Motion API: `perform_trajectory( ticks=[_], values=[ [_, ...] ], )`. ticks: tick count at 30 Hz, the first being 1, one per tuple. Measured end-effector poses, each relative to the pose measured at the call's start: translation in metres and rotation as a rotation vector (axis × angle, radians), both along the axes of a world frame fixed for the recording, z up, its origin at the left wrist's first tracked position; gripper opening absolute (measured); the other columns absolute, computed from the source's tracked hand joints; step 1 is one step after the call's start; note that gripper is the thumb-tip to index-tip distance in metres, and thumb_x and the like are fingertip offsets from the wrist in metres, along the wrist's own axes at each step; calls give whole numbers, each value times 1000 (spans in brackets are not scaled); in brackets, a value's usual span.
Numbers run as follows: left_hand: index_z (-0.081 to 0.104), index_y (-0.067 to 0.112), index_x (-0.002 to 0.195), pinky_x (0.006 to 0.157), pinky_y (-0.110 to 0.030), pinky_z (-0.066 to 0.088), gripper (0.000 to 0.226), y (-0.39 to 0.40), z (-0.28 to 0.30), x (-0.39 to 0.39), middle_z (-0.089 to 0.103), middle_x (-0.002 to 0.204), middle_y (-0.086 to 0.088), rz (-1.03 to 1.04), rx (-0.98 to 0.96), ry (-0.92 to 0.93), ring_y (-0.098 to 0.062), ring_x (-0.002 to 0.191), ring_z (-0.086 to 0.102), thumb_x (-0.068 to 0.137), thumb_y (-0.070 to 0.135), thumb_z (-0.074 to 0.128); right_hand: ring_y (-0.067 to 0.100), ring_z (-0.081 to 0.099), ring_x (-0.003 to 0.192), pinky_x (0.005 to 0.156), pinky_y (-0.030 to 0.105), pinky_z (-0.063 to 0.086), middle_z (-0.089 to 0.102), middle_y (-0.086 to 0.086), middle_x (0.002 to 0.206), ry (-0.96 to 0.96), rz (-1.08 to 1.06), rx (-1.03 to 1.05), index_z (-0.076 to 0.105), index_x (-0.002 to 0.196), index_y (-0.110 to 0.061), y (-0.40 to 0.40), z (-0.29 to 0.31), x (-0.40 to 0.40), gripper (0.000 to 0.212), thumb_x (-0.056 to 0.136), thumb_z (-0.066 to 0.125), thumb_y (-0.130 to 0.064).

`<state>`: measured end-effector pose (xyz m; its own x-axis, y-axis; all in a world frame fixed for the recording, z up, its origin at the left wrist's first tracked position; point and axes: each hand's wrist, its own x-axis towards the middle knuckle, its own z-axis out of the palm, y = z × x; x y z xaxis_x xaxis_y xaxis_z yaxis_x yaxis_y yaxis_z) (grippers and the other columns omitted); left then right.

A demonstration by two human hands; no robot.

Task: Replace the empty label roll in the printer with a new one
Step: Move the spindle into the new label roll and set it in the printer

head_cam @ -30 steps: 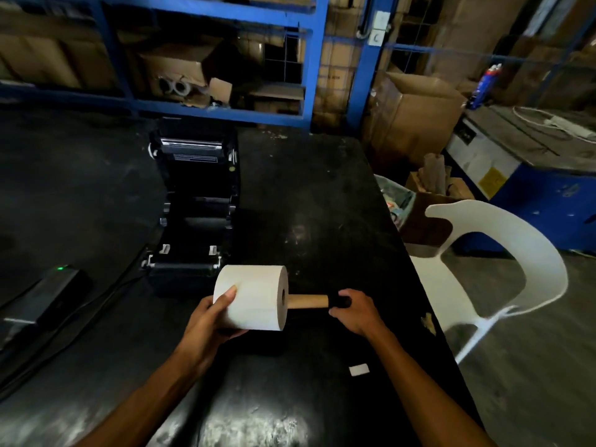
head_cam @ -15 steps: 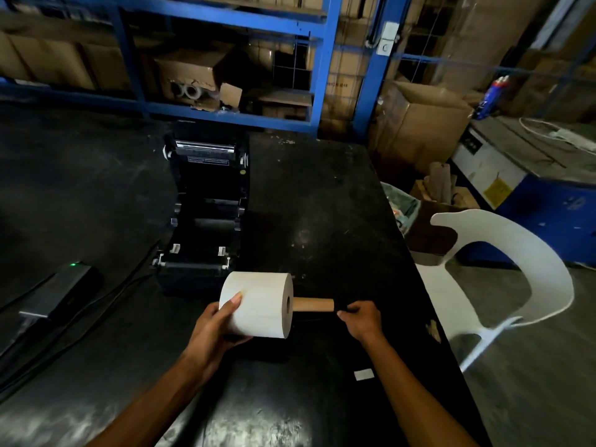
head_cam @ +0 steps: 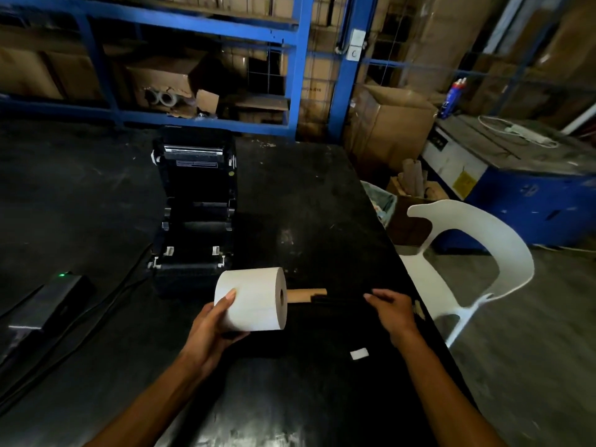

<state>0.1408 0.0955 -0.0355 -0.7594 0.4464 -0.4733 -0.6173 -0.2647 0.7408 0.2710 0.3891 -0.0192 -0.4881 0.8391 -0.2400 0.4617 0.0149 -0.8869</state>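
Two hands are working over the dark bench (head_cam: 322,195) near its front right part. The left hand (head_cam: 211,330) is cupping a full white label roll (head_cam: 253,298) from below and the left, thumb pressing on its curved face, holding it on its side just above the bench. A brown cardboard core (head_cam: 304,295) is sticking out of the roll's right-hand hole, pointing right. The right hand (head_cam: 392,309) is gripping the far end of a black spindle (head_cam: 338,301) that is reaching left to the cardboard core; whether the spindle is sitting inside the core cannot be told in the dark. Just behind the roll, the black printer (head_cam: 193,214) is standing with its lid swung up and its bay lying open. A small white scrap (head_cam: 359,353) is lying on the bench near the right forearm. A power brick (head_cam: 48,301) with a green light is sitting toward the left edge. A white plastic chair (head_cam: 483,253) is standing beside the right edge.
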Motion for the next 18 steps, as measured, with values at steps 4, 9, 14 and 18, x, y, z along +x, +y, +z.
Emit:
perform_trajectory(
  ticks=[4,9,14,18],
  values=[
    [58,15,112,72,-46,59,50,5,5,7,59,126,-13,-31,14,5,-31,112,58,69,37,70,33,63,105,100,43,48,67,21,111,119,-6,-88,66,112,0,-16,18,8,30,83,70,-6],
    [54,11,122,74,-46,59,62,10,11,20,58,129,-13,-92,25,11,-32,116,58,69,38,71,24,63,96,95,35,50,68,15,105,165,24,-74,67,110,-1,-43,27,14,28,83,71,-7],
    [53,16,126,80,-48,56,64,9,16,25,58,131,-11,-110,31,33,-32,119,56,70,40,71,21,63,93,88,29,48,69,12,102,209,-16,119,70,106,-1,-57,38,15,25,83,72,-9],
    [56,17,124,77,-42,56,61,11,25,22,62,128,-9,-135,26,70,-29,117,59,70,41,72,15,63,91,84,26,50,68,9,102,250,-19,400,71,104,-4,-66,47,12,22,84,71,-11]
  ],
)
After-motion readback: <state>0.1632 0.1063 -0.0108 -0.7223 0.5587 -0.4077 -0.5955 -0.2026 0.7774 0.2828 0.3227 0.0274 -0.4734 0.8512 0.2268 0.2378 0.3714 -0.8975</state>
